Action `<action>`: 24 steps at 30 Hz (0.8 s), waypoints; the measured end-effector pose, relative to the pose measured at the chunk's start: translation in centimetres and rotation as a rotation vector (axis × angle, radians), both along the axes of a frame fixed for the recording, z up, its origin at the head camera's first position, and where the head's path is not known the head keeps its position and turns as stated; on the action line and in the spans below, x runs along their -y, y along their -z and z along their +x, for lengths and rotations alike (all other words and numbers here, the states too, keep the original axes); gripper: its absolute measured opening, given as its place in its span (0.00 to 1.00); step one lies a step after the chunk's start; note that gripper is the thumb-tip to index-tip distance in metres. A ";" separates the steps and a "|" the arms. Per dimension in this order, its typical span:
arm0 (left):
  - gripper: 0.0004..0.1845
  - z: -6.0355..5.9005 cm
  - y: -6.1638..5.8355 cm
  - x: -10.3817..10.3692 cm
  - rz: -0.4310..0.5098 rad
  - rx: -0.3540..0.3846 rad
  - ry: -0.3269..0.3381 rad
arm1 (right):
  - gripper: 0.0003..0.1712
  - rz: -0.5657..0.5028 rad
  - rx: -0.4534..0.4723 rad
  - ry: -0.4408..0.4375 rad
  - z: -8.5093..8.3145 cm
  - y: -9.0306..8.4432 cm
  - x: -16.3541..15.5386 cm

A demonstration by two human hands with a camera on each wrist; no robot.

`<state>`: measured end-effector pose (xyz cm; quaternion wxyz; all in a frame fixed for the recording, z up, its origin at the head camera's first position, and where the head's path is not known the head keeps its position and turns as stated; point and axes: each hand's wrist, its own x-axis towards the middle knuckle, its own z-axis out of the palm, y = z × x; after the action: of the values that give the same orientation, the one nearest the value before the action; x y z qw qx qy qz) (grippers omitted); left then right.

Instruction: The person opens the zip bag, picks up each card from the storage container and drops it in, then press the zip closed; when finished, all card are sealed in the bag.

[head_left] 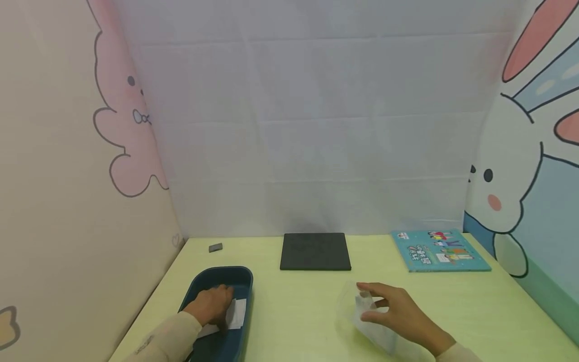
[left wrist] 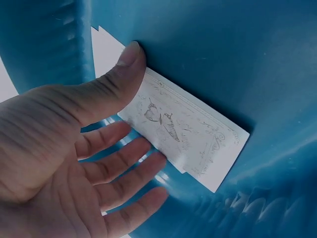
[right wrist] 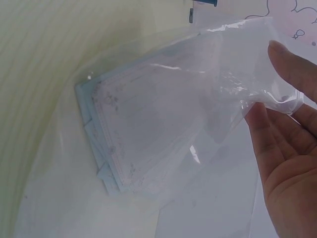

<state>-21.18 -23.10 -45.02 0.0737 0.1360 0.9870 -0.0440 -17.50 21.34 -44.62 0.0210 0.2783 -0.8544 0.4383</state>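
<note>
Two hands, head view: the left hand (head_left: 210,304) reaches down into the blue tray (head_left: 250,284) at the near left of the pale table (head_left: 294,311); the right hand (head_left: 402,311) is at the near right, thumb and fingers arched at the clear plastic bag (head_left: 377,334).
Tray contents, head view: white cards (head_left: 237,314) lie on the tray floor, partly under the left hand.
Far side, head view: a small grey object (head_left: 215,247) at left, a black pad (head_left: 315,251) in the middle, a blue book (head_left: 439,251) at right.
White cards, left wrist view: a loose, overlapping stack with fine printing; probably light, fairly stiff and apt to slide over one another. Taking both long edges at once should keep them together; pressing on the face could fan them.
Left grip, left wrist view: the thumb lies across one long edge, the fingers bend loosely by the opposite one; whether they pinch the stack I cannot tell.
Plastic bag, right wrist view: thin, limp and glossy, with bagged cards (right wrist: 153,114) showing through, slightly fanned; likely slippery and easily creased, best held by the gathered end, away from the cards.
Right grip, right wrist view: curled fingers hold that gathered end, the thumb set apart from the fingertips.
</note>
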 end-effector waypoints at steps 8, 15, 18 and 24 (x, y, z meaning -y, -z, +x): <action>0.42 -0.3 0.0 0.0 0.020 0.038 -0.024 | 0.37 0.004 0.022 0.006 -0.1 0.2 0.0; 0.45 -0.1 0.1 0.0 0.043 0.008 -0.032 | 0.36 0.002 0.036 0.012 0.0 0.2 0.1; 0.46 -0.1 0.1 0.0 0.089 0.000 -0.035 | 0.37 0.002 0.026 0.010 0.0 0.3 0.0; 0.50 -0.2 0.2 0.1 0.167 0.016 -0.052 | 0.37 0.007 0.027 0.016 -0.2 0.4 0.0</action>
<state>-21.40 -23.25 -45.18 0.0711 0.1164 0.9898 0.0415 -17.70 21.37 -45.03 0.0122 0.2655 -0.8584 0.4388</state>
